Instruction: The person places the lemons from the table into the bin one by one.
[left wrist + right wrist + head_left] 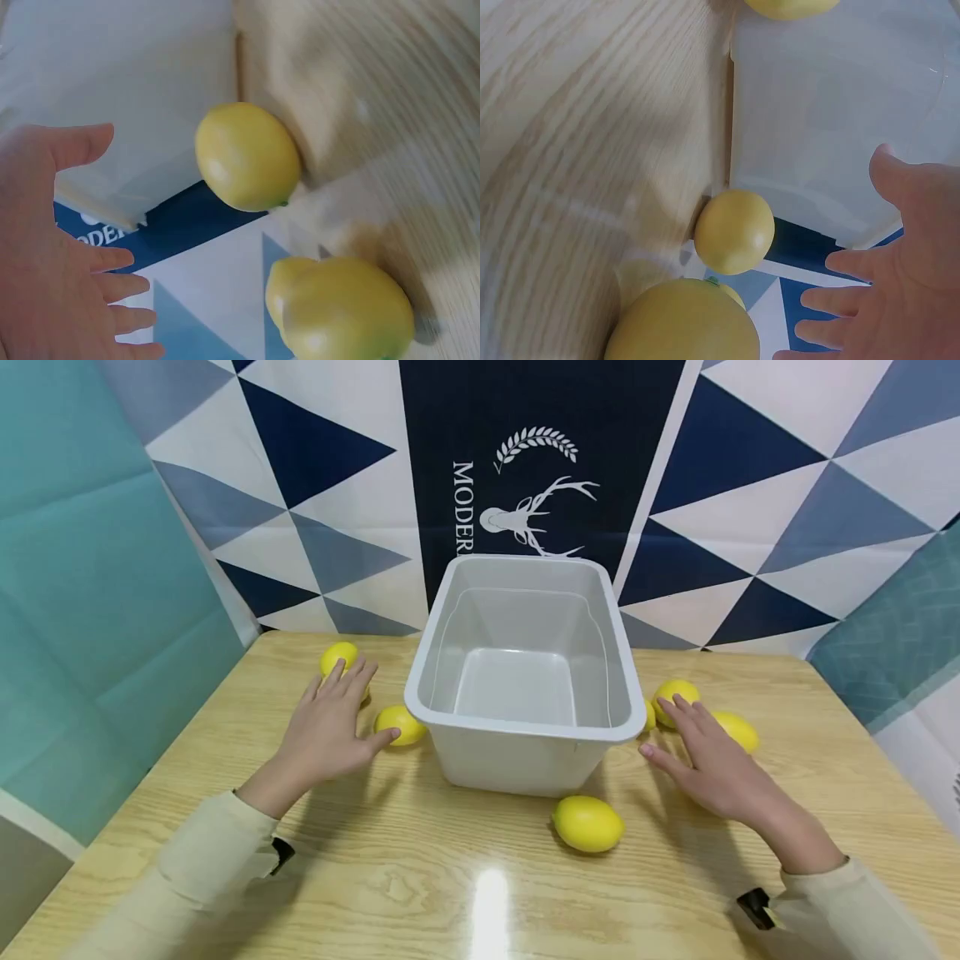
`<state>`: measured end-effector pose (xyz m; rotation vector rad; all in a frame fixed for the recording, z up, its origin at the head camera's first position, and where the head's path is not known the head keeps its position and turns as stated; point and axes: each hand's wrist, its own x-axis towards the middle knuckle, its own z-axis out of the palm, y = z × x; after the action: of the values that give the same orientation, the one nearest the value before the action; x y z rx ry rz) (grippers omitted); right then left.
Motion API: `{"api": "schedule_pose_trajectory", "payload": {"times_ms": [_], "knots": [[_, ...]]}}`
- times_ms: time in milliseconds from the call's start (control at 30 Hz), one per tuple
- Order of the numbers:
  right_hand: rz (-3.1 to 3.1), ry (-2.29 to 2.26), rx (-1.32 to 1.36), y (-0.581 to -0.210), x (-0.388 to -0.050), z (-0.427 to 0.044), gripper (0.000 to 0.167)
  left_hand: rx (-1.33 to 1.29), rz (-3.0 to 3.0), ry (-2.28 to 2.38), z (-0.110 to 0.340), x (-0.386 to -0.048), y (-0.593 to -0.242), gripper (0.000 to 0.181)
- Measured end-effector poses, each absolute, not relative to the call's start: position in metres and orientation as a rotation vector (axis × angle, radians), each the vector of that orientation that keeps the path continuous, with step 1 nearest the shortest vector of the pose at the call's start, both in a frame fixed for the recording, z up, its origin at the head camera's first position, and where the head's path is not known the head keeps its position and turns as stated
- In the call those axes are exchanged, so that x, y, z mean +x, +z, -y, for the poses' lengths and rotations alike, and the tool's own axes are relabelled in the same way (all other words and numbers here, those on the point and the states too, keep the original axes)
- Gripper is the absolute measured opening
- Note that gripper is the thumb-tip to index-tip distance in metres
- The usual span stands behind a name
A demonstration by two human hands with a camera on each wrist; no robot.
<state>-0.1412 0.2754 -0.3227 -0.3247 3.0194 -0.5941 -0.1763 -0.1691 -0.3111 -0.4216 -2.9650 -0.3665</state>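
Fingers spread, the left hand point(324, 727) hovers over the table left of a grey bin point(528, 752), holding nothing. Beside it are a lemon point(401, 725) near the bin and another lemon point(339, 656) farther back, with one more partly hidden behind the fingers. The right hand point(716, 764), also spread and holding nothing, hovers right of the bin near a lemon point(676, 702) and a lemon point(737, 731); another shows partly at the bin's side. In the left wrist view, the hand point(67, 255) is apart from the lemons; so is the hand point(900, 262) in the right wrist view.
A single lemon point(588, 823) lies on the wooden table point(405, 893) in front of the bin. The bin stands upright with nothing inside. Behind the table hangs a patterned cloth point(345, 527), and a teal cloth point(90, 568) covers the left side.
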Motion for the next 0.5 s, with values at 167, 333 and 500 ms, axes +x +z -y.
{"api": "schedule_pose_trajectory", "payload": {"times_ms": [167, 333, 500], "knots": [[-3.008, -0.608, -0.339, -0.3189, -0.1400, -0.2749, 0.081, -0.441, 2.966, -0.360, 0.1723, -0.1748, -0.3105, 0.086], [-2.991, -0.632, -0.354, -0.3176, -0.1376, -0.2733, 0.081, -0.443, 2.938, -0.404, 0.1726, -0.1748, -0.3091, 0.081], [-2.998, -0.626, -0.376, -0.3153, -0.1358, -0.2715, 0.079, -0.455, 2.903, -0.456, 0.1698, -0.1787, -0.3042, 0.077]]}}
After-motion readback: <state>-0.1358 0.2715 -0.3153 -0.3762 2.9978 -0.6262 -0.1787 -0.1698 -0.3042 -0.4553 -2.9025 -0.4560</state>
